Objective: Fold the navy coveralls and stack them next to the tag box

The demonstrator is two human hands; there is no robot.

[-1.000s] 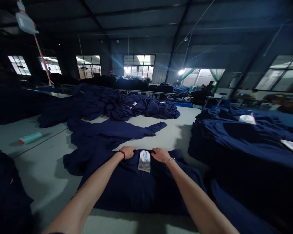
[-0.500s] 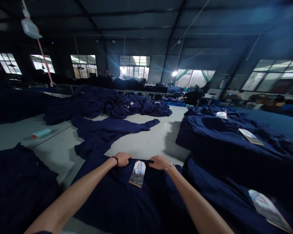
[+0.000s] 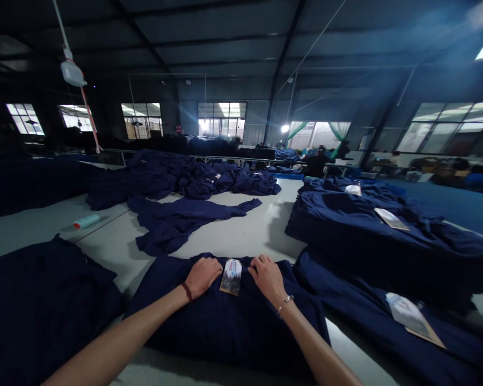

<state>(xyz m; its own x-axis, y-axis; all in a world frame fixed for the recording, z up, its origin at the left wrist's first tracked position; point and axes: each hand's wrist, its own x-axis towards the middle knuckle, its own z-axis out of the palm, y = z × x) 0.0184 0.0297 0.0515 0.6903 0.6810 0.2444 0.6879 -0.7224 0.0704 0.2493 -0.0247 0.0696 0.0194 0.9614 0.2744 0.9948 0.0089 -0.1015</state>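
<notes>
A folded navy garment (image 3: 229,327) lies on the table right in front of me. A paper hang tag (image 3: 231,276) rests at its collar. My left hand (image 3: 202,275) lies flat on the cloth just left of the tag, fingers stretched toward the far edge. My right hand (image 3: 266,277) lies flat just right of the tag, fingers spread. Neither hand grips anything.
A stack of folded navy garments (image 3: 378,236) with tags stands at the right. Another tagged one (image 3: 386,332) lies near the front right. A dark pile (image 3: 36,305) sits at the left. Loose garments (image 3: 185,220) and a teal bottle (image 3: 86,221) lie farther back. A person sits in the distance (image 3: 317,163).
The garment has been pulled toward me and lies folded. Both hands went from clenched on its collar to lying flat on top of it.
</notes>
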